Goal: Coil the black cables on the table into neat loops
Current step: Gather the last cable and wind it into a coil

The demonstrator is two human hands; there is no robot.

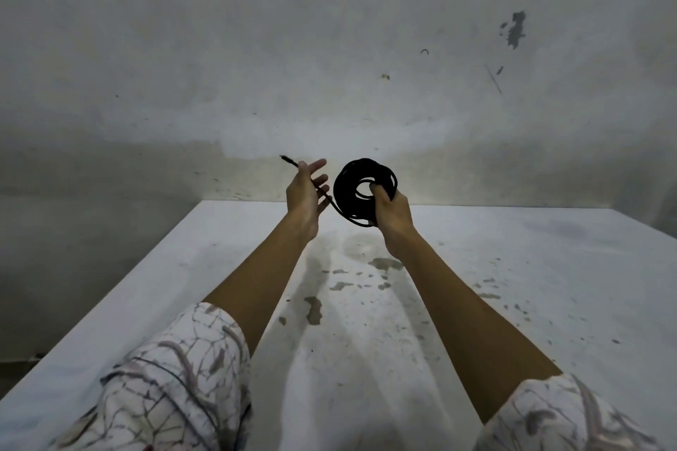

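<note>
Gripping a black cable (351,190) wound into a round coil, the right hand (390,207) has its fingers curled through the middle of the loops, holding it up above the white table (513,267). The cable's loose end (289,160) runs across the left hand (306,190), whose fingers are spread and nearly straight. No brand, label or writing can be read. Patterned sleeves (176,377) cover both upper arms.

We see the white, stained tabletop (476,286) open beneath both raised forearms, with room to pass on either side. The grey plaster wall (256,66) closes off the far edge (just behind the table). Between the hands, only the black coiled cable (361,190) blocks passage.
</note>
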